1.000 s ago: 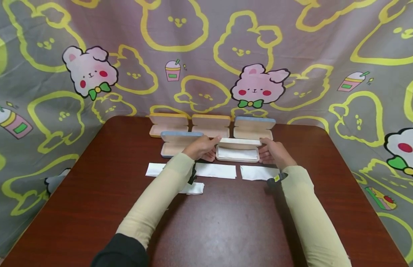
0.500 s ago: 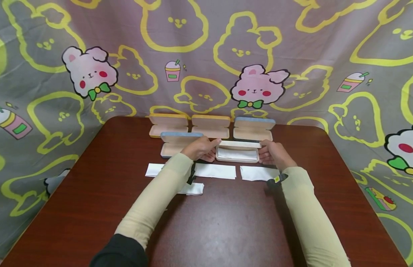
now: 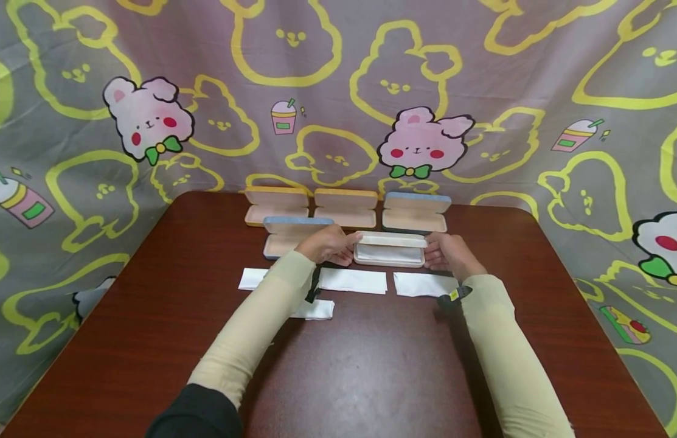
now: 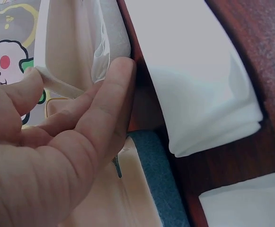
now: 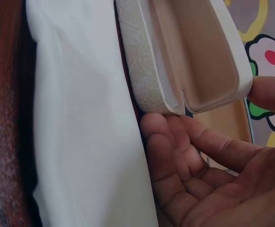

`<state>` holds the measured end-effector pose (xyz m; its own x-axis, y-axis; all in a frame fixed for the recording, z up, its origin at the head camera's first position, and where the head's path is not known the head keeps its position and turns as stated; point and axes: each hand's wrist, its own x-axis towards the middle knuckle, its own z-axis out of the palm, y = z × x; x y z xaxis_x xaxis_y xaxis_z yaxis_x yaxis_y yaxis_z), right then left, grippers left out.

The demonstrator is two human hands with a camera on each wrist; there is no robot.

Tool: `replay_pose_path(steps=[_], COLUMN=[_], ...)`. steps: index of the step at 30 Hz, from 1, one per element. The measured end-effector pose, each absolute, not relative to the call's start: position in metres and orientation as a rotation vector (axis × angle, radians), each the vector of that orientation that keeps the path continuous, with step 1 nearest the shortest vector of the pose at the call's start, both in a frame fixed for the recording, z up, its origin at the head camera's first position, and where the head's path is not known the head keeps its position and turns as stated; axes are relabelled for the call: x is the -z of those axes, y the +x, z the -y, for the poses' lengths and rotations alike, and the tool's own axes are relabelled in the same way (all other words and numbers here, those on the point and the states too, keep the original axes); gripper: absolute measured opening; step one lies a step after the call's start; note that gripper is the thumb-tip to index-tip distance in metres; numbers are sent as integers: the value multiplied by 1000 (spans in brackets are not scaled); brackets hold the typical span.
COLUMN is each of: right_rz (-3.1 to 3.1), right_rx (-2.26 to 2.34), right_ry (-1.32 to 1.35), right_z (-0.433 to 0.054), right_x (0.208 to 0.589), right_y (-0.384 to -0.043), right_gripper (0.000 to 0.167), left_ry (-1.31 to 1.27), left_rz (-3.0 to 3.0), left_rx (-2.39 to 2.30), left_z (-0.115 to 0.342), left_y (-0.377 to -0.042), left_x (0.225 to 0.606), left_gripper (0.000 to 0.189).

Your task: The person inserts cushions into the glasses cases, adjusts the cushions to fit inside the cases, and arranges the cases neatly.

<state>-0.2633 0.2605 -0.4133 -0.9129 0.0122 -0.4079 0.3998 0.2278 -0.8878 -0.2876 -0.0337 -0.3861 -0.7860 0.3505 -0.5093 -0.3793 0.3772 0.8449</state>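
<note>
A cream-white glasses case (image 3: 390,263) lies on the table with its lid part-way down. Inside its base is a folded white cloth (image 3: 390,253). My left hand (image 3: 327,244) holds the left end, thumb at the lid's edge and fingers against the base. At the right end, my right hand (image 3: 449,250) does the same; in the right wrist view its thumb touches the lid (image 5: 245,78) and curled fingertips meet the base (image 5: 137,61). Between lid and base the gap is still wide enough to show the cloth.
Behind stand open glasses cases: two yellow-lidded ones (image 3: 277,198) (image 3: 346,199) and a blue-lidded one (image 3: 417,201). Another open blue case (image 3: 294,225) sits beside my left hand. Folded white cloths (image 3: 353,281) (image 3: 424,284) (image 3: 319,309) lie in front, one partly under my left forearm.
The cream-white case's lid has tilted forward and down over its base, with both hands following it slightly. The other cases and the cloths have stayed put.
</note>
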Motion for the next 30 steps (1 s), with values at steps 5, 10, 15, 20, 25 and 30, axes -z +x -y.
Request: replay_pose_path(steps=[5,10,15,20,25,30], right_rz=[-2189,-2196,-2206,-2237,-2245,-2242], right_rx=[1742,1754,1760,1736,1730,1753], right_ry=[378,371,381,405,400,378], right_z=[-260,-260,-260,-260,-260,-264], right_x=[416,416,417,418,417,417], right_y=[-262,-261,-260,-261,-260,-257], right_gripper=[41,35,22,19,24,27], left_ry=[-21,-37,-17,20,34,65], left_rz=[-2005,-2003,-2029,-2051,-2070,-2108], left_rx=[-1457,-1473,-1474,-1462,-1444,-1408], left_z=[35,34,34,35,35,34], left_y=[-288,-288,-288,-287,-286,-282], left_x=[389,391,394,393,392,392], left_gripper=[54,50,42,40,40,42])
